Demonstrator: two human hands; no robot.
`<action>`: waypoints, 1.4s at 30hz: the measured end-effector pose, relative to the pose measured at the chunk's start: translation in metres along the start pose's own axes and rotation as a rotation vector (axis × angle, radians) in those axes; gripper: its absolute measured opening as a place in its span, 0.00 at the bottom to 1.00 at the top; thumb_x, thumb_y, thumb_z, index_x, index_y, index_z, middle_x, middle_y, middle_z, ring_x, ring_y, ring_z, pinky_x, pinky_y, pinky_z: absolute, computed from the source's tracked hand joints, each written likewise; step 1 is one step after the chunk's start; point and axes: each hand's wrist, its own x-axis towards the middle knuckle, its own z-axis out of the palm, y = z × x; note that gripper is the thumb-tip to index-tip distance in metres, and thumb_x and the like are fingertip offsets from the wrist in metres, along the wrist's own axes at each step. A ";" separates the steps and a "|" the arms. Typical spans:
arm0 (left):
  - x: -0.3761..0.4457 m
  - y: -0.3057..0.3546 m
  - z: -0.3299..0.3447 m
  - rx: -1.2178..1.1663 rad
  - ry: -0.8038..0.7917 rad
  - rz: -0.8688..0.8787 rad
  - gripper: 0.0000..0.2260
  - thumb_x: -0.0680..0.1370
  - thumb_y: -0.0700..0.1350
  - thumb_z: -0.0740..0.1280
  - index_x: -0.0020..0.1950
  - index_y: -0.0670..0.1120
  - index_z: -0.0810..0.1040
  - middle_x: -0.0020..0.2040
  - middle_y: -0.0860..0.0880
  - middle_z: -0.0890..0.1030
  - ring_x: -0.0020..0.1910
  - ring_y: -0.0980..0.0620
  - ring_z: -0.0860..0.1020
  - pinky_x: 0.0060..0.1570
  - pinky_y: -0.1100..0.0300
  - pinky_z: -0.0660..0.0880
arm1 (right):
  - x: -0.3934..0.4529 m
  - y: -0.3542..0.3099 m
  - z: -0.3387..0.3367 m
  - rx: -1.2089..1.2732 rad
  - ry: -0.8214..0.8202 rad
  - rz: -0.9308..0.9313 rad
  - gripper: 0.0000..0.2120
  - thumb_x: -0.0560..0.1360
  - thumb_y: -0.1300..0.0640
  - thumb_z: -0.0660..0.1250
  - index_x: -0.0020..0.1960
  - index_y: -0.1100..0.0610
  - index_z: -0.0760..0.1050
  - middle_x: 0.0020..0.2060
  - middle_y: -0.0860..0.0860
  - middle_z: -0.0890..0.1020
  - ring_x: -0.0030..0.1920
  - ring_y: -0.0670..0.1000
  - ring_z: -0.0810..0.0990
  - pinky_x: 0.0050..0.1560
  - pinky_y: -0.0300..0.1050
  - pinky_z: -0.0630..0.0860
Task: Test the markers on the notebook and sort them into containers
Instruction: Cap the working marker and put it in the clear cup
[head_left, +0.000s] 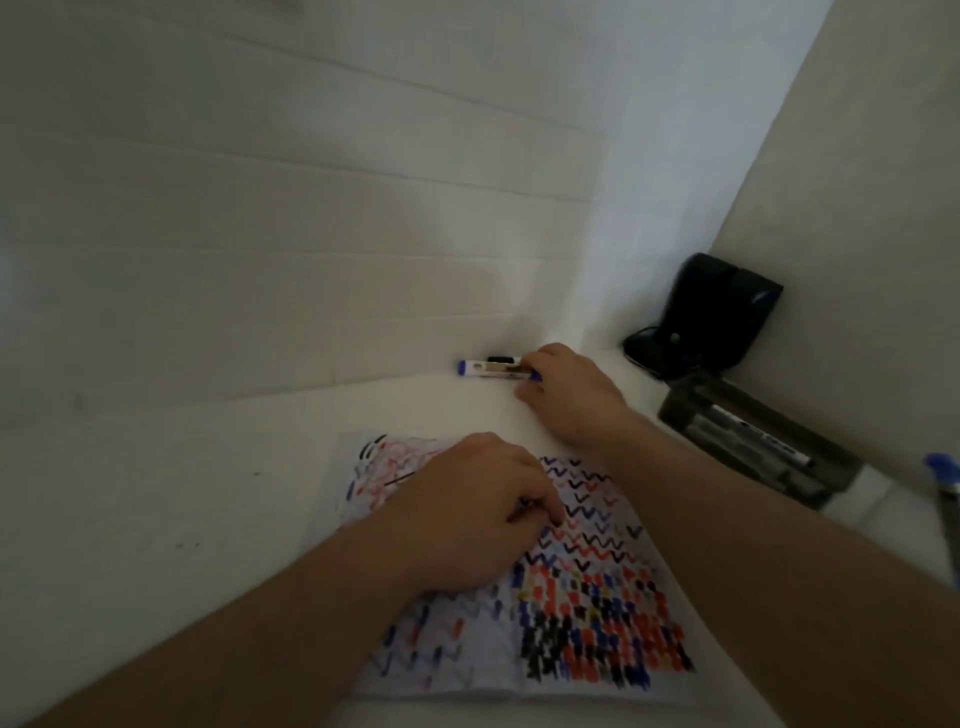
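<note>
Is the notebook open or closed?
Open: the notebook lies spread flat, both pages covered in marker strokes, left hand resting on it.

White paneled wall (311, 218) meeting a beige side wall (857, 156) at the corner; white tabletop (156, 519); dim light

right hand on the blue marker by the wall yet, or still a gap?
Touching. The head view shows the right hand with its fingers closed over one end of the blue marker; no gap visible between them.

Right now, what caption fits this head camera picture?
Right hand grips a blue marker; left hand rests on the notebook.
</note>
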 end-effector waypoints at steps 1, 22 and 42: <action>0.000 -0.001 0.000 0.000 0.002 0.002 0.11 0.82 0.49 0.64 0.58 0.58 0.85 0.57 0.60 0.82 0.55 0.60 0.72 0.62 0.64 0.67 | 0.005 0.002 0.000 -0.026 -0.020 0.006 0.17 0.81 0.44 0.63 0.67 0.50 0.75 0.62 0.51 0.75 0.58 0.55 0.76 0.57 0.52 0.75; -0.023 0.082 0.006 -0.098 -0.001 0.079 0.10 0.82 0.55 0.65 0.55 0.50 0.69 0.44 0.55 0.77 0.42 0.57 0.76 0.41 0.61 0.73 | -0.233 -0.017 -0.062 1.449 -0.037 0.115 0.18 0.70 0.50 0.80 0.38 0.56 0.72 0.33 0.65 0.76 0.28 0.52 0.72 0.26 0.42 0.68; -0.031 0.082 0.001 -0.143 -0.154 0.072 0.08 0.84 0.56 0.61 0.50 0.57 0.63 0.37 0.66 0.75 0.33 0.61 0.72 0.33 0.62 0.64 | -0.241 -0.011 -0.065 1.642 -0.205 0.091 0.13 0.69 0.54 0.78 0.40 0.55 0.73 0.30 0.56 0.77 0.29 0.49 0.76 0.25 0.38 0.66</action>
